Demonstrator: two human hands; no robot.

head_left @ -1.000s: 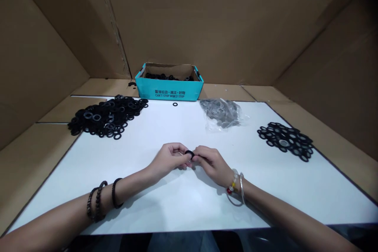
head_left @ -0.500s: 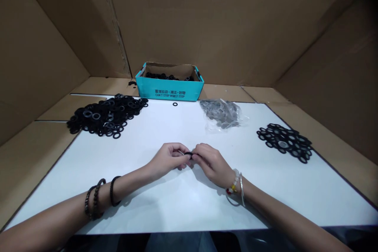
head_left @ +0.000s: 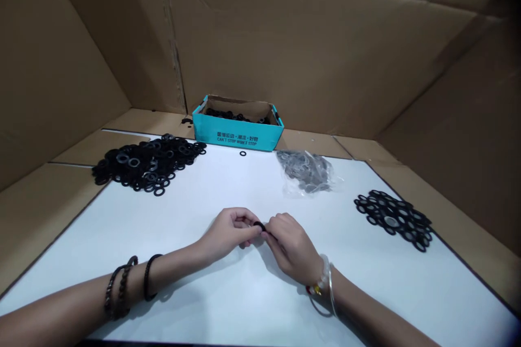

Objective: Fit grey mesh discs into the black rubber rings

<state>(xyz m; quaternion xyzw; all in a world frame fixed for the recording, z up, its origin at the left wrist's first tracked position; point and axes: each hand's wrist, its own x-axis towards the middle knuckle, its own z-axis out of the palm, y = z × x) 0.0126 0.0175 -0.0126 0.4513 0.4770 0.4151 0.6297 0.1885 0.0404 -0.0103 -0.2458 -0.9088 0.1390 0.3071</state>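
Observation:
My left hand (head_left: pixel 230 230) and my right hand (head_left: pixel 290 244) meet above the white table, and their fingertips pinch a small black rubber ring (head_left: pixel 259 225) from either side. Most of the ring is hidden by my fingers. A thin pale sliver shows near my left fingers in the earlier views, but I cannot make it out here. Dark bead bracelets circle my left wrist, while a beaded strand and a thin bangle sit on my right.
A heap of black rubber rings (head_left: pixel 146 165) lies at the white table's (head_left: pixel 228 190) far left. A looser black ring layer (head_left: pixel 393 220) lies at right. A clear bag of grey rings (head_left: pixel 305 173) and a teal cardboard box (head_left: pixel 238 140) holding black rings stand beyond. Cardboard walls (head_left: pixel 309 49) surround the table.
The whole scene sits lower in the view, as my head has tilted up. My hands stay together on the ring, with my fingers slightly shifted around it.

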